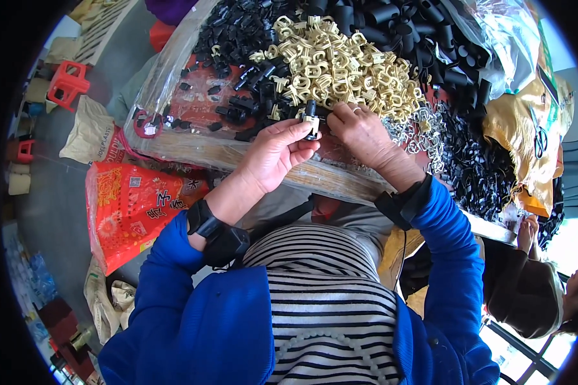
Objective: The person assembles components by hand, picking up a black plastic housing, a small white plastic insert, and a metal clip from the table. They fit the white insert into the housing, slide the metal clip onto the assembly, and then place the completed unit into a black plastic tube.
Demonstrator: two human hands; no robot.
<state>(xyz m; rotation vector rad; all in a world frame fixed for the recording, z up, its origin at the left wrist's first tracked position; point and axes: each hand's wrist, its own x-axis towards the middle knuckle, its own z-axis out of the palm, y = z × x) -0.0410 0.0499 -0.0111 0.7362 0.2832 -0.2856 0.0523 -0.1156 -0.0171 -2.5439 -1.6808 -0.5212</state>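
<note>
My left hand (273,153) pinches a small black cylindrical plastic part with a cream ring-shaped piece (311,120) around it, upright between thumb and fingers. Close by on the right, my right hand (365,136) has its fingers bent together at the near edge of a heap of cream plastic clips (340,64). Its fingertips point down and away from me, so whatever they grip is hidden. Small silver metal clips (424,131) lie scattered just beyond the right hand.
Small black parts (228,38) and black tubes (392,25) heap up on the table, whose wooden front edge (237,154) is wrapped in plastic. Left, a red printed bag (135,212) hangs below. Scissors (540,142) lie on a yellow sack at right, near another person (526,289).
</note>
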